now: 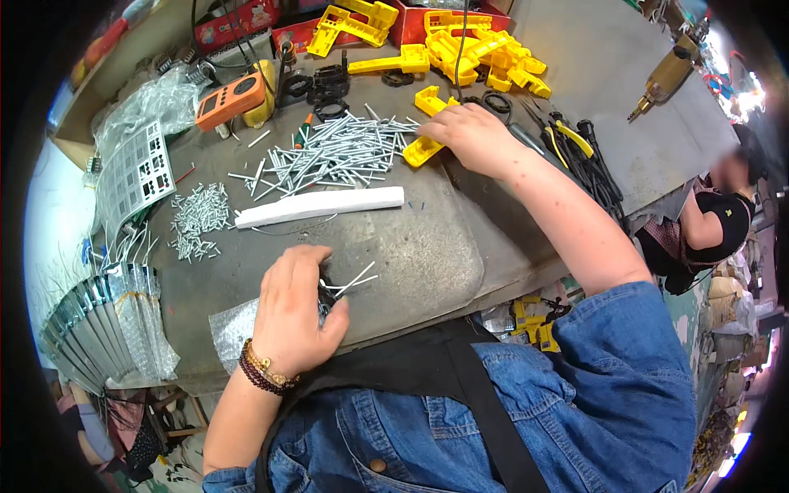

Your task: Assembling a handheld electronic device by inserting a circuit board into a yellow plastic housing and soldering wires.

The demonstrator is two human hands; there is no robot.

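My left hand (288,312) rests low on the grey work table, its fingers curled round a small dark part (326,299) that they mostly hide. Thin white wires (357,281) stick out of that part to the right. Farther off, my right hand (475,138) reaches to a yellow plastic casing piece (421,153) and has its fingers closed on it. Left of this piece lies a heap of long silver screws (333,156). A white strip (320,207) lies between the two hands, beside a pile of short screws (200,215).
More yellow casings (481,53) and black rings (331,108) cover the back of the table. An orange multimeter (230,100) stands at the back left, above a printed sheet (148,168). Hand tools (575,141) lie at right; an electric screwdriver (666,78) is beyond. Another person (711,214) sits farther right.
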